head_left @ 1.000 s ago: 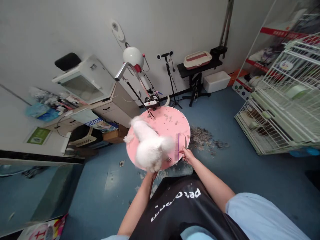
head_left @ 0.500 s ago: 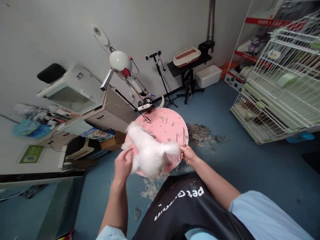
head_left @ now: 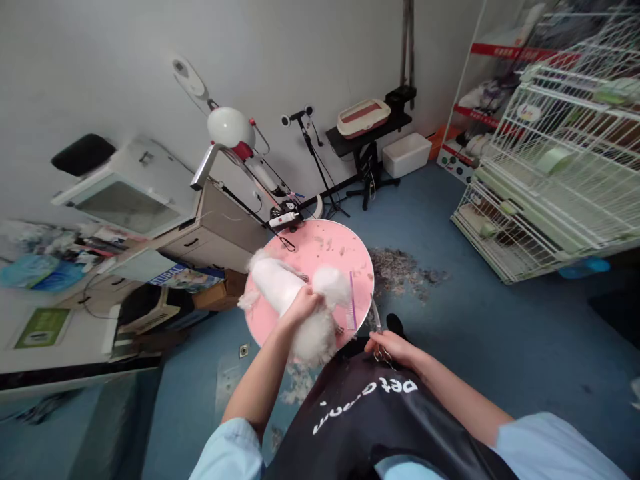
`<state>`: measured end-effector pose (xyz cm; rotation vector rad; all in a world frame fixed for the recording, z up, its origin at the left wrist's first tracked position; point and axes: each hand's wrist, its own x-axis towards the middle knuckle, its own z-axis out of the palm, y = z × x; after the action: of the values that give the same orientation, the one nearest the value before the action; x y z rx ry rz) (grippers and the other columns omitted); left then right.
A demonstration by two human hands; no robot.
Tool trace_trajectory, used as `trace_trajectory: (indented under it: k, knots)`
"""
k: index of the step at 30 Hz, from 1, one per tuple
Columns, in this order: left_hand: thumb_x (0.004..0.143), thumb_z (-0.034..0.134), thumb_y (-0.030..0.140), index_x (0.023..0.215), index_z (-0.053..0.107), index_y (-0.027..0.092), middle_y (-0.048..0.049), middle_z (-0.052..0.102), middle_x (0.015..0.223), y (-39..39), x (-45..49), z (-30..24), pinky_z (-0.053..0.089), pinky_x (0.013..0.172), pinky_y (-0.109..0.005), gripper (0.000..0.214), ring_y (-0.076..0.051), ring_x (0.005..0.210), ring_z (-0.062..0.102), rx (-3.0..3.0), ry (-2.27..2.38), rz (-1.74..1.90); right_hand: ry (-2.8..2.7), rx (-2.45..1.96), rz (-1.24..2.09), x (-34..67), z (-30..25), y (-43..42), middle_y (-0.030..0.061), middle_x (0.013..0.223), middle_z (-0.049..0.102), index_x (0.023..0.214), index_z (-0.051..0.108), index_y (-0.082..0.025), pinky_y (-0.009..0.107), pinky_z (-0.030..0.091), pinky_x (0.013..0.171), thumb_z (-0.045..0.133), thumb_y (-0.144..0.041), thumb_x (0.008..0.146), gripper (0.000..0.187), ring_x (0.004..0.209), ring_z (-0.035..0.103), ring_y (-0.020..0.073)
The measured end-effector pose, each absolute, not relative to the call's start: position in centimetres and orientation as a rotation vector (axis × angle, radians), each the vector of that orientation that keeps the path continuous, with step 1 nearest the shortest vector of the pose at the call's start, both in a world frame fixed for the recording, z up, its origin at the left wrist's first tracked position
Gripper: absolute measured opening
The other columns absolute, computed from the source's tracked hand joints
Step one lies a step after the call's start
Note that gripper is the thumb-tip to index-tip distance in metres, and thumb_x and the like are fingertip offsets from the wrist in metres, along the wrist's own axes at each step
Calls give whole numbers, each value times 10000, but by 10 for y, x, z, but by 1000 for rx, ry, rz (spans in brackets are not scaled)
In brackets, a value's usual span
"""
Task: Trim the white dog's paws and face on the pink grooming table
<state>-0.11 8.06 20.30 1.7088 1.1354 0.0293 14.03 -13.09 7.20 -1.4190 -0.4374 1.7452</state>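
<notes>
A white fluffy dog (head_left: 277, 283) stands on a round pink grooming table (head_left: 345, 243). My left hand (head_left: 304, 305) is closed at the base of a rounded white tuft (head_left: 333, 285), which looks like the dog's tail. Part of the dog's back is hidden beneath that hand and forearm. Just off the table's near right edge, my right hand (head_left: 393, 348) holds a pair of scissors (head_left: 376, 315), fingers at the handles and blades pointing up and away. Between the tuft and the table rim lies a purple-backed comb (head_left: 353, 301).
Cut hair (head_left: 400, 270) is heaped on the blue floor right of the table. A grooming arm with a loop (head_left: 286, 243) reaches over the far left rim. Wire cages (head_left: 545, 173) stand at right, cabinets (head_left: 220, 227) at left, and a black stand (head_left: 317, 150) behind.
My left hand has moved from the dog's left side onto its back and closed at the tuft. My right hand has drawn the scissors back from the tuft, towards my apron.
</notes>
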Motion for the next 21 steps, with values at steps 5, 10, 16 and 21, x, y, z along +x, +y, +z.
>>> trace_trajectory:
  k: [5, 10, 16, 21]
  knots:
    - [662, 486, 164, 557, 529, 148, -11, 543, 508, 81, 7, 207, 336, 454, -225, 114, -106, 431, 441, 1572, 1173, 79, -514, -1525, 1683, 149, 56, -125, 2, 605, 620, 701, 590, -137, 210, 376, 472, 589, -407, 810, 291, 438, 498, 69]
    - [639, 483, 137, 549, 531, 151, -23, 548, 491, 83, 11, 204, 356, 469, -233, 103, -119, 449, 468, 1507, 1192, 168, -591, -1340, 1774, 134, 53, -117, 22, 817, 674, 1006, 534, -173, 211, 418, 526, 717, -355, 671, 424, 616, 613, 117]
    - [637, 467, 122, 517, 488, 160, 0, 512, 469, 87, 15, 197, 344, 478, -230, 127, -107, 454, 444, 1485, 1208, 250, -787, -1089, 1809, 113, 58, -111, 9, 865, 650, 914, 555, -166, 297, 489, 767, 771, -220, 549, 427, 802, 624, 155]
    - [656, 466, 96, 535, 489, 149, 10, 485, 490, 84, 15, 198, 312, 473, -222, 134, -82, 452, 404, 1556, 1186, 178, -1215, -1250, 1601, 129, 77, -82, 33, 989, 608, 1017, 560, -159, 334, 466, 846, 779, -226, 554, 517, 917, 571, 190]
